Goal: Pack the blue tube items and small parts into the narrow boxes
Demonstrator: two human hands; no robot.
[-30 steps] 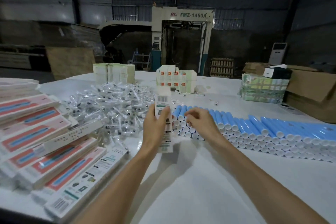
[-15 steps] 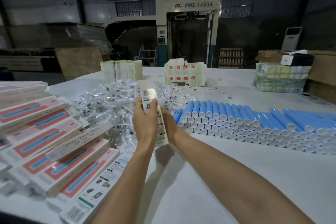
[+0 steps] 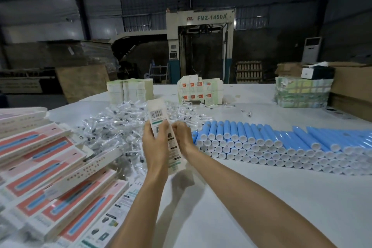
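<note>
L hand (image 3: pixel 155 148) grip clamped on narrow box (image 3: pixel 165 137), upright over counter (image 3: pixel 231 197); R hand (image 3: pixel 182 137) curled behind it, touching.

Counts on the white table (image 3: pixel 221 197)

Two hands, left hand (image 3: pixel 155 147) and right hand (image 3: pixel 182 137), shared one narrow box (image 3: pixel 164 135); blue tubes (image 3: pixel 261 139) and bagged small parts (image 3: pixel 120 127) were too many to count.

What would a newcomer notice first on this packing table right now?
Probably the long bank of blue tubes stacked white caps forward along the right of the table. At centre, both hands hold one narrow box upright, the left hand around its front and the right hand beside it. Fanned red-and-white boxes fill the left, with a heap of clear-bagged small parts behind.
</note>
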